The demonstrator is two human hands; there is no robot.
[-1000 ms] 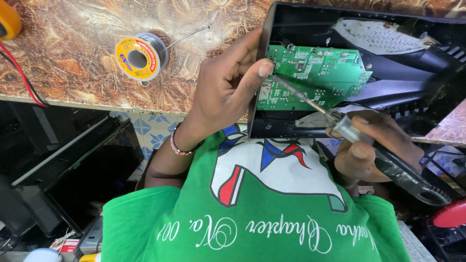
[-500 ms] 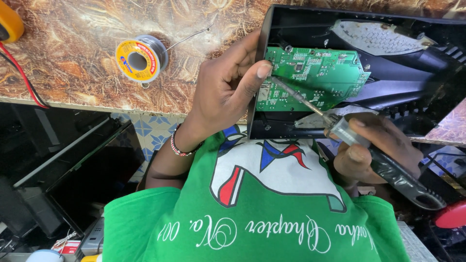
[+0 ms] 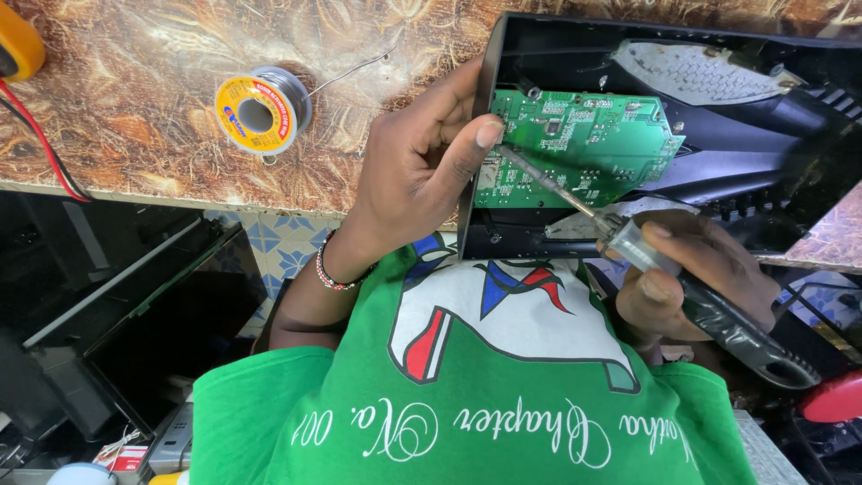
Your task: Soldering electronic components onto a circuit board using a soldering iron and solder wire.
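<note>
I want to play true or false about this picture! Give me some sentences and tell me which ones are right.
1. The right hand holds a screwdriver. True.
2. The circuit board is red. False: it is green.
3. The left hand touches the board's edge. True.
4. The solder spool sits inside the black casing. False: it lies apart on the brown table.
5. The left wrist wears a beaded bracelet. True.

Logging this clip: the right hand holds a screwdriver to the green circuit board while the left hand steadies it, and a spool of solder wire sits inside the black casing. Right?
Not quite. The head view shows the spool of solder wire lying on the brown patterned worktop, outside the black casing. The rest stands: the right hand holds the screwdriver to the green circuit board, and the left hand steadies it.
</note>
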